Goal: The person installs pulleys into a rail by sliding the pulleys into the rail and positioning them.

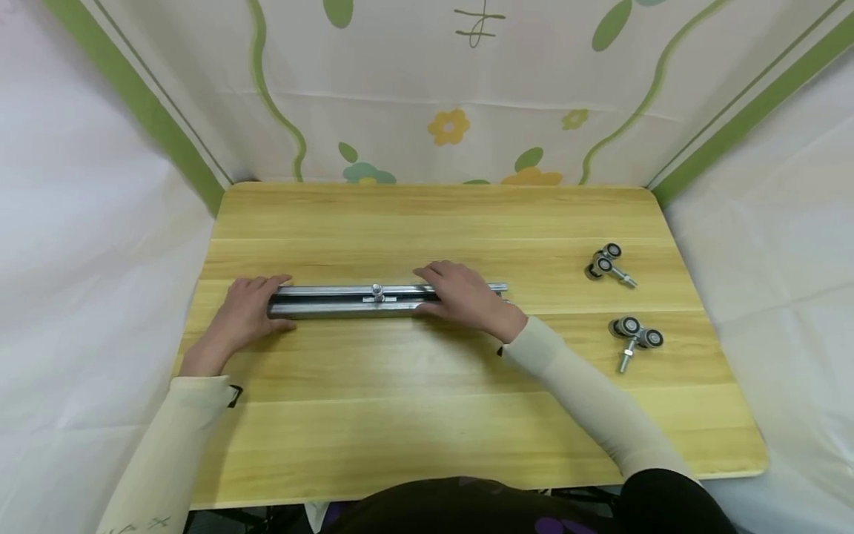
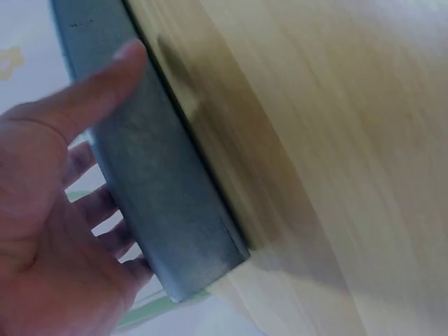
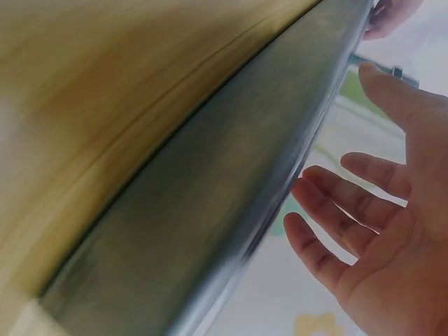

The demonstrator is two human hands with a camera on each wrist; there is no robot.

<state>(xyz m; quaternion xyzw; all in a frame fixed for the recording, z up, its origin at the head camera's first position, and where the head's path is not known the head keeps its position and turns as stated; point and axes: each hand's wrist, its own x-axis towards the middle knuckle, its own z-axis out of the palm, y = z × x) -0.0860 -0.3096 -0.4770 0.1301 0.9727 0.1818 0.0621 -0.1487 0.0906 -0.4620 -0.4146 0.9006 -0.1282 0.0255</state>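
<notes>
Head view: A person in cream sleeves sits or stands at a light wooden counter. A long metal rail lies crosswise on it, left of the middle, with a slot running along its top. A small upright bolt stands in the slot, between the two hands. The left hand grips the rail's left end, thumb on the near side, fingers on the far side. The right hand arches over the rail near its right end. Over to the right, well apart from the rail, I see two wheeled bolt pieces, the upper one near the far side of the counter and the lower one closer to the person. Behind the counter hangs a white cloth printed with flowers, leaves and green vines.

Left wrist view: The left hand's thumb lies across the rail's smooth grey side, and its fingers bend behind. The rail's end shows below.

Right wrist view: The rail slants from lower left to upper right. Beside it, the right hand is relaxed, its fingers spread and slightly bent, its thumb apart from the metal; whether the fingertips touch the edge, I cannot tell.
</notes>
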